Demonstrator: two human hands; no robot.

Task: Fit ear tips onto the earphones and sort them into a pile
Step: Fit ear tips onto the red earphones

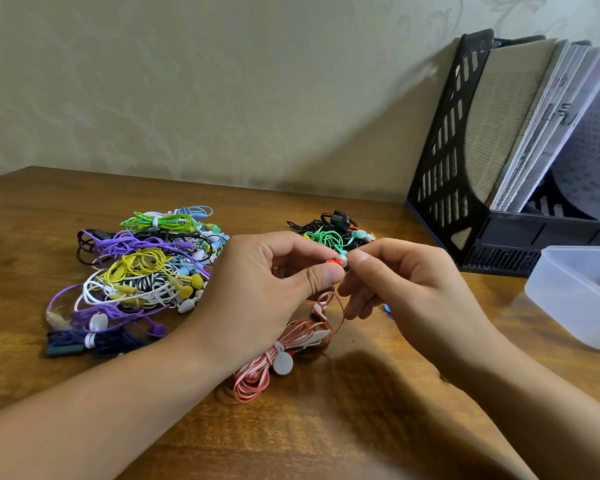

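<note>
— While my left hand [274, 271] pinches the red earbud [333, 262] at frame centre, what's your right doing?
— My right hand [406, 282] pinches its white ear tip [343, 259]; the red-white cable bundle [278, 355] hangs below, lower centre.

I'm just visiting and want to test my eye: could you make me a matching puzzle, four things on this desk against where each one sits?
Things:
1. red earbud
2. big colourful earphone pile
3. clear plastic box
4. black file rack

Places:
A. right edge of the desk
B. pinched between both hands
C. against the wall, holding papers
D. left of the hands

Pairs: 1-B, 2-D, 3-A, 4-C
</note>
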